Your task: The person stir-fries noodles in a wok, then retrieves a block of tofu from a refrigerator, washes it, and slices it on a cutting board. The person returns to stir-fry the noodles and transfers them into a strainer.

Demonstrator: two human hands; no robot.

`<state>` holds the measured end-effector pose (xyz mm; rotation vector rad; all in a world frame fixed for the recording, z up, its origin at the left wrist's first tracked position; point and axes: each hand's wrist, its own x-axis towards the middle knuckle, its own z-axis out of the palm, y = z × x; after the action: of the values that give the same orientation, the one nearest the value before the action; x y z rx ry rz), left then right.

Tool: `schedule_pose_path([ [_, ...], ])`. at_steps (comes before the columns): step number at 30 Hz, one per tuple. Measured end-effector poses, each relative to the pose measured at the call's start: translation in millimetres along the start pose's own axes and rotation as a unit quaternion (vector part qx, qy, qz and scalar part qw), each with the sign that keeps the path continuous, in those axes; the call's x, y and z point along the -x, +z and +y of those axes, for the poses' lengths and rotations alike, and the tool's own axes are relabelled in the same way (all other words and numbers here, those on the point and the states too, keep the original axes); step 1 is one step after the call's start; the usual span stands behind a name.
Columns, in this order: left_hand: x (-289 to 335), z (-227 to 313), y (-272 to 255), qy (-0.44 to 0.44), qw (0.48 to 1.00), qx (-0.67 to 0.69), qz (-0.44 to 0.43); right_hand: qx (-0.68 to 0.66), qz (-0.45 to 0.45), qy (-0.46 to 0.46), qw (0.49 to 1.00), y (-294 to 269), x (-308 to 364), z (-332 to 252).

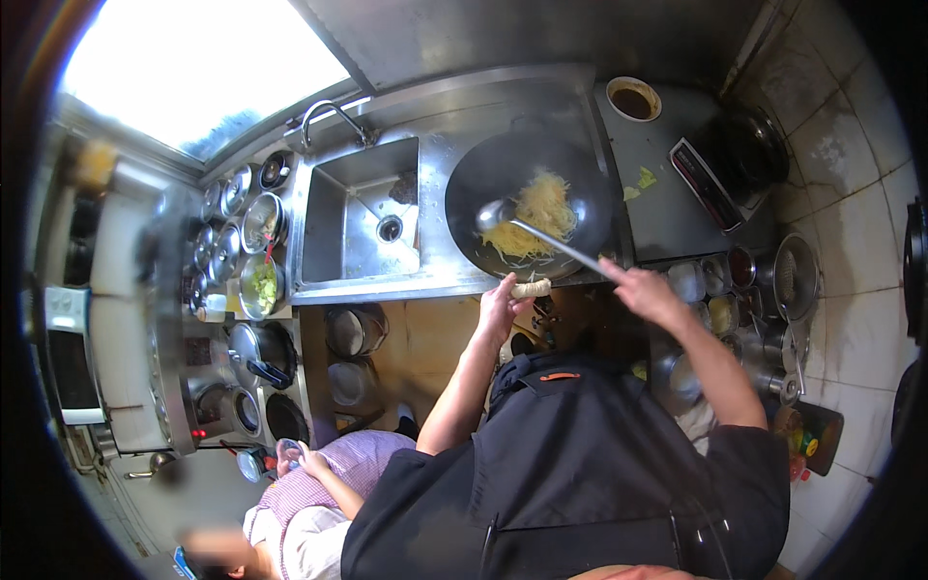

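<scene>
A dark wok (471, 184) sits at the right end of the steel counter. Pale yellow shreds, perhaps noodles or potato, (543, 208) lie heaped inside it. My left hand (499, 309) is closed around the near handle of the wok (532, 288), which looks wrapped in light cloth. In my right hand (646, 290) is the long handle of a metal ladle (565, 248). The ladle's bowl rests at the left side of the shreds, inside the wok.
Left of the wok is a steel sink (360, 184) with a faucet (333, 104). Several metal pots and bowls (261, 222) line the far left. At right stand a sauce bowl (633, 99), a black appliance (710, 184) and seasoning containers (720, 314). Another person (338, 469) works at lower left.
</scene>
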<state>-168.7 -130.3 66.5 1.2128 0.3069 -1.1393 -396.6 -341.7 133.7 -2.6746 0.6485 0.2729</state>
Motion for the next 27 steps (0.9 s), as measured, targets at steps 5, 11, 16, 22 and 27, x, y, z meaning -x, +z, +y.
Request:
schedule_pose_path([
  [5, -4, -8, -2, 0.04, 0.998, 0.008, 0.056, 0.053, 0.117, 0.056, 0.99, -23, 23, 5],
  [11, -11, -11, 0, 0.043, 0.997, -0.014, 0.069, -0.505, -0.099, 0.184, 0.837, -48, 76, -19],
  [16, -19, -8, -4, 0.041, 0.996, -0.053, 0.057, -0.291, -0.096, 0.089, 0.948, -59, 89, -3],
  [22, -16, -9, -3, 0.039, 0.997, -0.049, 0.046, -0.514, 0.0, 0.187, 0.837, -6, 9, -8],
  [27, -10, -6, -5, 0.049, 0.997, -0.047, 0.046, -0.399, 0.057, 0.101, 0.909, 37, -20, -27],
])
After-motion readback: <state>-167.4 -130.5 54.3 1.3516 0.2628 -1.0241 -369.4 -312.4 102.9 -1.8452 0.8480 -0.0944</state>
